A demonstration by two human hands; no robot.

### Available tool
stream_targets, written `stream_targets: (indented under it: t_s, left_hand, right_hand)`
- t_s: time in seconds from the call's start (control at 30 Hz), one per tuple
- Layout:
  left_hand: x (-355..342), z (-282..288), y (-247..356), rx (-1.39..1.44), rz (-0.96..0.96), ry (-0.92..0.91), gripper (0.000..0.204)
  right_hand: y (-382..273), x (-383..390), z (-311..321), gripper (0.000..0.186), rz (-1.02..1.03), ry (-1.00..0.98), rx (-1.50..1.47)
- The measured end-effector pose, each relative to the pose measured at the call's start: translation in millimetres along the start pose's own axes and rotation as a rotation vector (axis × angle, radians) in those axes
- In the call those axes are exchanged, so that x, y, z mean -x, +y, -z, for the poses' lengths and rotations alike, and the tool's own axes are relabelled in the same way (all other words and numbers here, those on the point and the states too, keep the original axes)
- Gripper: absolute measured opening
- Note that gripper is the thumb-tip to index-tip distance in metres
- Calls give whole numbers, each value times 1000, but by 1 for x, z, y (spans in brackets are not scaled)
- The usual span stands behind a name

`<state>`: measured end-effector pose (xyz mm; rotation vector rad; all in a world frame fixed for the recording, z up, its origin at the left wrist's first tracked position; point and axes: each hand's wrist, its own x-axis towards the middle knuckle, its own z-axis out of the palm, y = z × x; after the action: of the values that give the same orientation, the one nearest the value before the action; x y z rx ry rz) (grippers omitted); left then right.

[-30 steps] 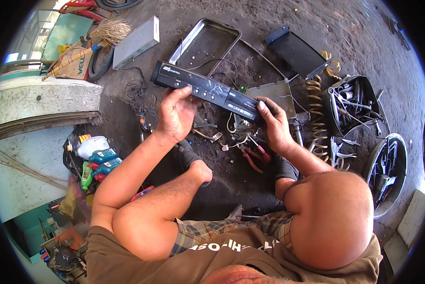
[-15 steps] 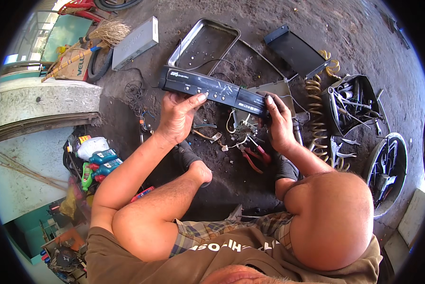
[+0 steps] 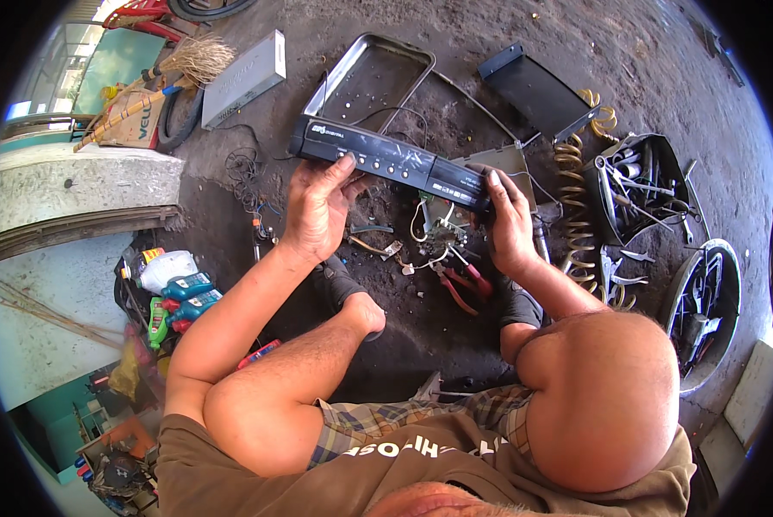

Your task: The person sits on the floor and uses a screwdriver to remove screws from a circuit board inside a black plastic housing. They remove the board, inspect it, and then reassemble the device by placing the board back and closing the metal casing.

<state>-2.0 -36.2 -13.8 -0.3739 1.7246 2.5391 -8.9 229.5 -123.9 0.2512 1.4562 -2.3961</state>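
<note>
Between my two hands I hold up a long black front panel of a set-top box (image 3: 391,164), with a row of small round buttons along it. My left hand (image 3: 317,207) grips its left part from below, the thumb lying on the face beside a button. At the right end my right hand (image 3: 509,220) pinches the panel, thumb in front and fingers mostly hidden behind. Below it on the ground lie red-handled pliers (image 3: 462,291) and a small electronic part with wires (image 3: 445,237). A flat metal plate (image 3: 511,164) shows partly behind the panel.
A metal tray (image 3: 430,62) and a black metal cover (image 3: 537,90) lie beyond my hands. To the right are a coiled hose (image 3: 573,207), a toolbox of wrenches (image 3: 632,185) and a round bin (image 3: 731,284). Bottles (image 3: 188,289) stand at left, near a silver box (image 3: 244,82).
My left thumb has shifted left along the panel's face, toward the leftmost button. The left hand's fingers have moved slightly, while the right hand keeps its hold.
</note>
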Motion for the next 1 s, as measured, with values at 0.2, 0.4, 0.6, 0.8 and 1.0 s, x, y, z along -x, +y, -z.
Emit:
stream_targets:
  t_s: [0.2,0.4,0.6,0.8,1.0]
  left_hand:
    - [-2,9,-3,17,30,-27,19]
    - [-2,15,-5,25,50,-13,19]
    - [-1,11,-1,71,44,19,42]
    - [-2,7,0,78,56,-11,52]
    - [-2,14,-5,-69,90,-95,40]
  right_hand:
    - [-2,1,1,45,-22,-4,-90]
    - [-2,-2,4,41,139,-35,146]
    - [5,1,6,46,322,-148,105]
    - [6,2,12,37,274,-164,127]
    - [-2,7,15,40,37,-147,404]
